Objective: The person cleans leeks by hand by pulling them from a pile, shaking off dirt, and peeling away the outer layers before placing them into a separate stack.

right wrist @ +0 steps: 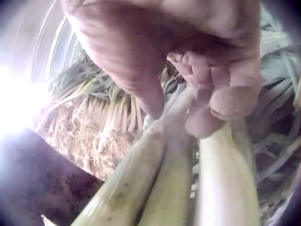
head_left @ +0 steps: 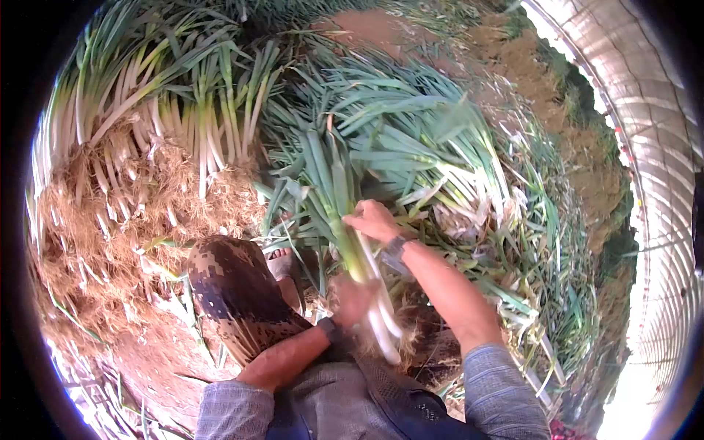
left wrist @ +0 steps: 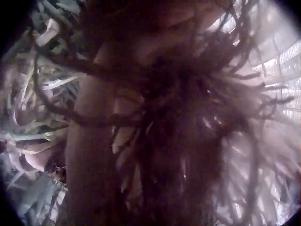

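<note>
While one bent knee [head_left: 229, 282] is sticking up close by, the left hand [head_left: 354, 299] is holding a small bunch of leeks [head_left: 353, 253] low down, around the pale part. The right hand [head_left: 374, 221] is pinching the same bunch higher up, with its thumb [right wrist: 150, 89] on one side and its curled fingers [right wrist: 230, 101] on the other. The bunch is leaning between a big rooty pile [head_left: 209, 132] on the left and a green pile [head_left: 433, 158] on the right.

If the right hand is pulling too hard, a stalk could be snapping. If the left hand is gripping too loosely, the smooth stalks [right wrist: 228, 183] could be slipping out and dropping near the foot [head_left: 281, 265]. Too tight a squeeze could be bruising them.

Some parts are hiding. The left hand is looking blurry, so its fingers are not showing one by one. In the left wrist view, dark roots [left wrist: 188, 84] are covering a lot. In the right wrist view, the stalks are running off the bottom edge, and bright light is washing out the left side.
</note>
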A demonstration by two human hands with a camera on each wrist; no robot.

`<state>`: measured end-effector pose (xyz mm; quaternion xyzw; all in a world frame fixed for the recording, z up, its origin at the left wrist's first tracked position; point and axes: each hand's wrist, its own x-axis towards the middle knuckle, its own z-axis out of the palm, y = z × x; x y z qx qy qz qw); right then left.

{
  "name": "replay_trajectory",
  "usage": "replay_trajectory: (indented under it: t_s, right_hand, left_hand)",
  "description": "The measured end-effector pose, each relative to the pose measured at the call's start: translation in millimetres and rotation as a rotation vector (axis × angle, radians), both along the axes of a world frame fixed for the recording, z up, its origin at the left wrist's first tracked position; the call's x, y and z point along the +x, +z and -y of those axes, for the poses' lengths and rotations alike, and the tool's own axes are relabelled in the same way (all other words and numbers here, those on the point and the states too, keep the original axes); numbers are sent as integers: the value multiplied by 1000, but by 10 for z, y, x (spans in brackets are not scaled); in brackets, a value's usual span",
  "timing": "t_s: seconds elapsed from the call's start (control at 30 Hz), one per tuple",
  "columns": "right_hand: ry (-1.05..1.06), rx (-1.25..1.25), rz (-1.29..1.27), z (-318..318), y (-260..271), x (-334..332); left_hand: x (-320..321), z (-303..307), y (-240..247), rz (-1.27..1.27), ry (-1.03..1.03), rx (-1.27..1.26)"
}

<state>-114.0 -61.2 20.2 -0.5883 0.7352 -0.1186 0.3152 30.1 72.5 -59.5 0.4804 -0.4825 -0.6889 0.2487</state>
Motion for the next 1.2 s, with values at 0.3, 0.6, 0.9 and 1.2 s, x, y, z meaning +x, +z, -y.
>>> replay_trajectory:
  t_s: [0.3,0.6,0.9,1.2]
  right_hand:
    - [-60,-5,444,29,-46,104]
    - [-500,-495,497,-1317,1258,-431]
    - [-594,-156,389,-1537,1031,-742]
    - [184,51,24,-381,-48,325]
  left_hand:
    - [-72,-53,-253,-69,81,67]
    - [-44,164,2,-137,16,62]
    - [71,140,-24,-243,-16,10]
    - [-20,-27,-320,-62,106,-29]
